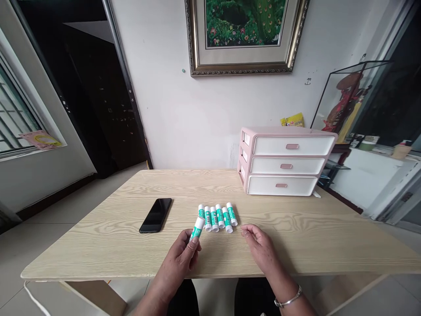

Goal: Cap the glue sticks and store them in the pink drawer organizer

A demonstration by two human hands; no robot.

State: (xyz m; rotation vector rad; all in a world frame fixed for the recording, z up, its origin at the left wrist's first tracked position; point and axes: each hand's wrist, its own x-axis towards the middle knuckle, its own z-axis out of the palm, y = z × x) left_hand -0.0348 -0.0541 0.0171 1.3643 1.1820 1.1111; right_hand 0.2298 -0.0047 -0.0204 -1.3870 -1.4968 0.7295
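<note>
My left hand [184, 252] is closed around a glue stick [198, 226] with a white cap and a green label, holding it tilted above the table's front part. Just behind it, a row of several similar glue sticks [214, 218] lies on the wooden table, side by side and slightly uneven. The held stick partly covers the leftmost one. To the right of the row, my right hand [259, 245] rests low over the tabletop, fingers loosely bent and nothing visible in them. It is nearest to the right end of the row, not touching it.
A black phone [155, 215] lies on the table [108, 245] left of the row. At the back right stands a pink and white drawer unit [286, 164] with a yellow packet [293, 120] on top. A framed picture [243, 66] hangs on the wall behind.
</note>
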